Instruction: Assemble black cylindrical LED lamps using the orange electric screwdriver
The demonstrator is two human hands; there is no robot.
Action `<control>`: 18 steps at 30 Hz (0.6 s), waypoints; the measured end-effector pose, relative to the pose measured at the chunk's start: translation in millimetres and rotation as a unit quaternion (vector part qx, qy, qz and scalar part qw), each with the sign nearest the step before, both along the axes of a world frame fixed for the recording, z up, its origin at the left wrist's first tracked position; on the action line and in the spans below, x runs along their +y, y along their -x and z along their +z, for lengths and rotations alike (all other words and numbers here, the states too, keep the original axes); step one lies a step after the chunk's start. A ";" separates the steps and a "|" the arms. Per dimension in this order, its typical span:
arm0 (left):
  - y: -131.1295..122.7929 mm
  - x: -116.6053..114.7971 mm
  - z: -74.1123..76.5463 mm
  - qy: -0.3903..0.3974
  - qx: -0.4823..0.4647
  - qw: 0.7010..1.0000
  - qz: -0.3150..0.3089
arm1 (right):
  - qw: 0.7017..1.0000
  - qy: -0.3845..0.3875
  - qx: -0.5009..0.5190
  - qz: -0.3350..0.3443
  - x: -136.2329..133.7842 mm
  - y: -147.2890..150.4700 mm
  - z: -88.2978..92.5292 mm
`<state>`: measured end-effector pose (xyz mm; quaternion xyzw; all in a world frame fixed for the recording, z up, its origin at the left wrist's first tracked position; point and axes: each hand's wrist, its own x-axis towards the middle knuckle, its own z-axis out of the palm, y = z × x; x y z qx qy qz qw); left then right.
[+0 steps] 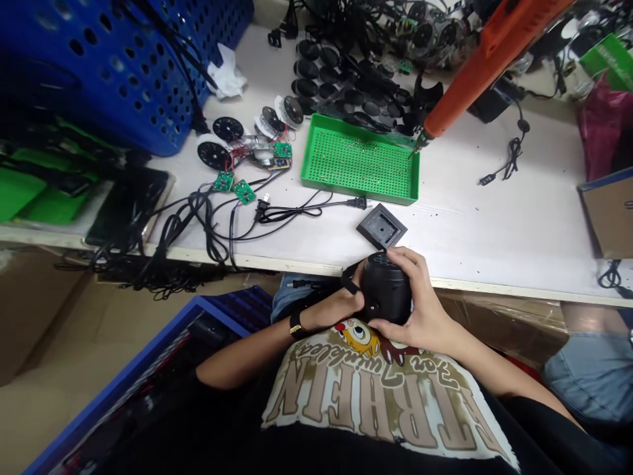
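Observation:
A rounded black device point(386, 290) is held close to my body, just below the table's front edge. My left hand point(341, 302) grips its left side, with a black strap-like piece by the fingers. Around its right side wraps my right hand point(420, 300), fingers on the top and thumb near the bottom. Just beyond the device, a dark square base point(382, 226) lies on the table. A green perforated tray point(360, 158) with small screws stands further back. The tip of an orange electric screwdriver point(475, 79) is over the tray's right end.
Green circuit boards point(244, 191), black discs and tangled cables point(208, 218) lie at the left. A blue perforated basket point(143, 79) stands at the back left. Many black parts point(346, 79) lie behind the tray. A cardboard box point(610, 214) is at the right, near another person's leg point(591, 376).

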<state>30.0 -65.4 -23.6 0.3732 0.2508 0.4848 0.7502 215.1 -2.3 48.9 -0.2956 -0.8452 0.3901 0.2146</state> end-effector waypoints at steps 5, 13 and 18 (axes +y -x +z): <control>36.7 -3.0 8.3 0.018 -0.017 0.992 -0.124 | 1.000 0.019 0.010 0.012 -2.4 0.1 11.6; 82.3 -1.0 35.4 -0.066 0.293 0.945 0.130 | 0.997 0.035 0.059 0.027 -6.4 12.5 -0.4; 48.6 6.7 16.1 -0.173 0.189 0.962 0.099 | 0.993 0.090 0.051 0.061 -20.3 14.3 -10.8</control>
